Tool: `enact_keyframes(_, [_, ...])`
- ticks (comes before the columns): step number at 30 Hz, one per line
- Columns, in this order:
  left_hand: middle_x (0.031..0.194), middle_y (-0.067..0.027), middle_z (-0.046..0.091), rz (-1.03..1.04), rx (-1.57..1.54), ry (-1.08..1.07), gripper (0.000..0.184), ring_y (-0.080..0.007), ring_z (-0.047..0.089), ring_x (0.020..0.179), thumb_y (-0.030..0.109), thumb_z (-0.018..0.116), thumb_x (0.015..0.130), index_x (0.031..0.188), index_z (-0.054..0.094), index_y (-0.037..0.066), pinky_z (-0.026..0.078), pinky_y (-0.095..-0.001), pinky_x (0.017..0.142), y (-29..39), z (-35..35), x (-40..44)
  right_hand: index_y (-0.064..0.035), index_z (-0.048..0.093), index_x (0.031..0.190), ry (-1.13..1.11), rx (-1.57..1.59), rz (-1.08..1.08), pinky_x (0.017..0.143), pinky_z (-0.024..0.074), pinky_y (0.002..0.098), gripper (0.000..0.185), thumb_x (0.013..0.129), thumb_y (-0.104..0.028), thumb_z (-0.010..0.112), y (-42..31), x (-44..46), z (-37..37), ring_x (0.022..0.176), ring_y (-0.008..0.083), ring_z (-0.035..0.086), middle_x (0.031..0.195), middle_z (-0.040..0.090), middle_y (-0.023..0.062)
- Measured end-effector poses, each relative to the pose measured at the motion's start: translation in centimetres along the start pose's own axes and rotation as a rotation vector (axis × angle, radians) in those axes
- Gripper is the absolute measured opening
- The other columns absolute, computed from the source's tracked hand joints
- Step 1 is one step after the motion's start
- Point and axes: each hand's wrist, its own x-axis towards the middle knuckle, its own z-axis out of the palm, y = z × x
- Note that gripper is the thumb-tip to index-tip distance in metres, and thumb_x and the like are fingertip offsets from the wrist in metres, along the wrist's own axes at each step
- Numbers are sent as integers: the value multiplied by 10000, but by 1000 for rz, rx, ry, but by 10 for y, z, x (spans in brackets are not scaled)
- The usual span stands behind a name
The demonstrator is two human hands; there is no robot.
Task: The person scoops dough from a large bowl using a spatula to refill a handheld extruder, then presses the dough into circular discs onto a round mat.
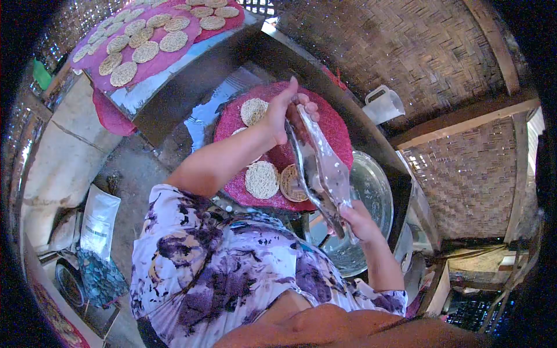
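Gripping one long tool (332, 169): left hand (288, 111), right hand (358, 221), both curled closed.
Four pale discs (262, 180) on round red cloth (335, 129); woven wall (371, 55) beyond.

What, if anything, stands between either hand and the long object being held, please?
Nothing visible: the left hand touches the long object near its upper end in view, and the right hand touches its lower end.

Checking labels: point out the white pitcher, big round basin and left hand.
White pitcher (389, 108): head view, side of its body.
Big round basin (377, 200): head view, bare inner surface.
Left hand (281, 116): head view, near the thumb's base.
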Motion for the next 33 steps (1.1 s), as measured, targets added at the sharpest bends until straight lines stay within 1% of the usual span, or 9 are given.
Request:
enact_keyframes(7, [614,-86,513,-61,-113,-93,485,-264,531,627,556,480,793,583,435,120,438,-371,563,-14,-15,12,7,541,991,94,-101,54,498,456,269,383,790,-316,576,-7,-10,-3,567,143,558,731,587,52])
enact_keyframes(12, [795,-119,580,-89,-43,-233,482,-275,571,779,543,461,806,919,526,79,454,-371,694,-8,4,1,3,508,1066,29,35,-11,524,456,272,500,758,-381,598,-3,-31,-14,626,159,565,793,584,70])
enact_keyframes(16, [1037,-137,570,-48,232,-494,518,-228,540,1004,359,509,832,1221,399,37,413,-354,856,-5,17,-10,-12,250,1309,138,103,-313,580,463,285,821,721,-446,625,-26,-30,-4,742,157,556,1003,538,101])
enact_keyframes(18, [1085,-133,559,385,1432,-601,576,-174,518,1006,147,670,678,1180,432,-8,388,-307,892,-16,8,-25,-25,171,1347,116,59,-403,749,440,306,907,711,-483,627,-23,-15,-5,951,189,513,1156,466,111])
enact_keyframes(22, [1019,-150,591,448,1489,-37,462,-188,560,945,170,726,613,1028,572,38,429,-322,848,-32,8,-54,-34,331,1308,-18,11,-596,863,384,315,762,776,-543,527,-5,30,3,1047,196,467,1160,487,82])
enact_keyframes(24, [1022,-119,595,754,1843,-158,404,-181,559,941,228,690,675,1028,579,66,424,-330,858,-21,-50,-51,-74,445,1248,93,-104,-495,812,403,298,580,813,-447,536,-13,42,1,976,163,491,1036,543,63])
enact_keyframes(25, [1024,-110,587,753,1832,-188,424,-182,552,948,233,669,706,1078,546,70,424,-336,862,-14,-72,-54,-85,605,1053,337,-394,-509,732,436,302,351,807,-332,567,-8,53,0,846,176,550,881,577,78])
enact_keyframes(28, [1020,-102,576,582,1528,-148,449,-184,544,949,235,644,740,1134,504,69,426,-339,859,13,-100,-84,-76,664,829,536,-847,-315,675,460,334,235,760,-292,601,5,72,-4,772,237,586,797,590,112])
enact_keyframes(33, [1006,-105,571,516,971,58,462,-185,542,935,228,638,748,1148,484,56,435,-331,843,40,-90,-133,-81,664,738,499,-931,-251,659,466,383,260,729,-335,609,18,81,-5,747,284,591,775,595,121])
